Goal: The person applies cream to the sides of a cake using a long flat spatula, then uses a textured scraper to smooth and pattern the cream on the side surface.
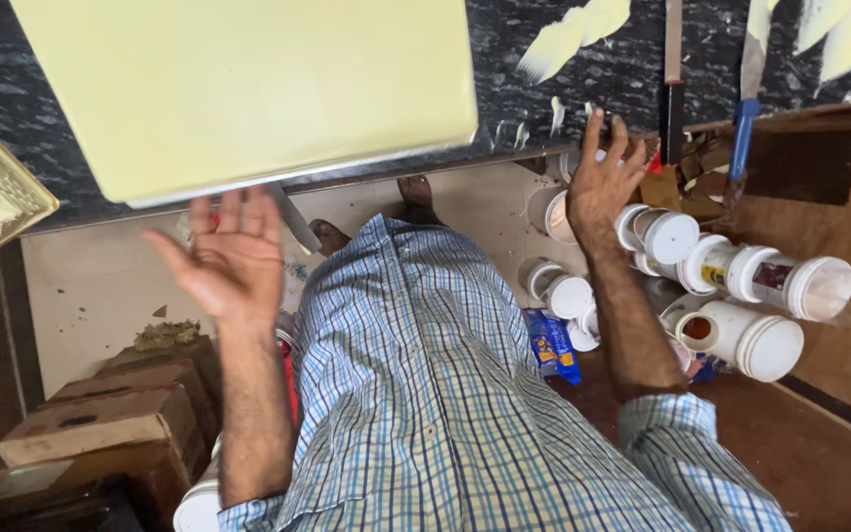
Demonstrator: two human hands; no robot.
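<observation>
Head view: looking down over checked shirt (425,394), feet on floor.
L hand (233,256): open, palm up, fingers spread, holds nothing; just below edge of pale yellow board (248,89).
R hand (603,177): open, fingers splayed, empty; near counter edge (544,79), above white jars (741,296).
Board: flat on dark counter, close to L hand, not touching either hand.
Step (judged): both hands raised near board, no grip yet; taking it would need hands at its edge.
Other: cardboard boxes (100,424) lower left.
</observation>
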